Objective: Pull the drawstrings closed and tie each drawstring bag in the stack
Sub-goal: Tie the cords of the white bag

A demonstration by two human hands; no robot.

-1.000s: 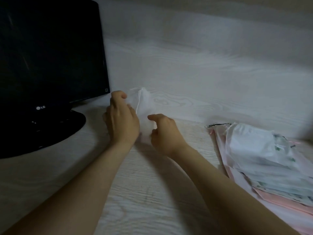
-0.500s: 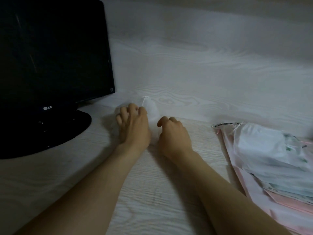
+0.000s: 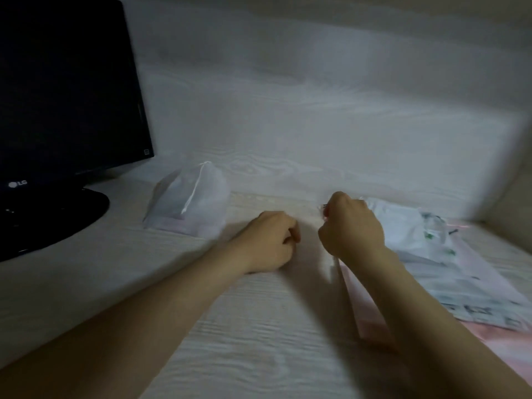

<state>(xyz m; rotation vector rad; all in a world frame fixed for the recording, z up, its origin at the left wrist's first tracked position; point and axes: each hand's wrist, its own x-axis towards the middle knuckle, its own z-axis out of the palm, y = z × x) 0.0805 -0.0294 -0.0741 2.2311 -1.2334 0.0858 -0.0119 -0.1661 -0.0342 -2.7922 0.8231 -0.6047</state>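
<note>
A white drawstring bag [image 3: 188, 204] lies closed on the table beside the monitor, its white cord hanging down the front, and neither hand touches it. The stack of bags [image 3: 449, 272] lies at the right, white printed ones on top of pink ones. My right hand [image 3: 352, 227] is curled round the stack's far left corner, where a dark cord end shows, and the pink bag's left edge [image 3: 347, 292] looks lifted. My left hand [image 3: 267, 240] rests on the table between the white bag and the stack, fingers loosely curled, holding nothing.
A black monitor [image 3: 66, 90] on a round base [image 3: 54, 217] stands at the left. The whitish wood-grain table [image 3: 244, 326] runs back to a matching wall panel [image 3: 316, 125].
Both hands have let go of the white bag and moved right. The right hand has reached the corner of the stack and the left hand has come to rest in the middle.
</note>
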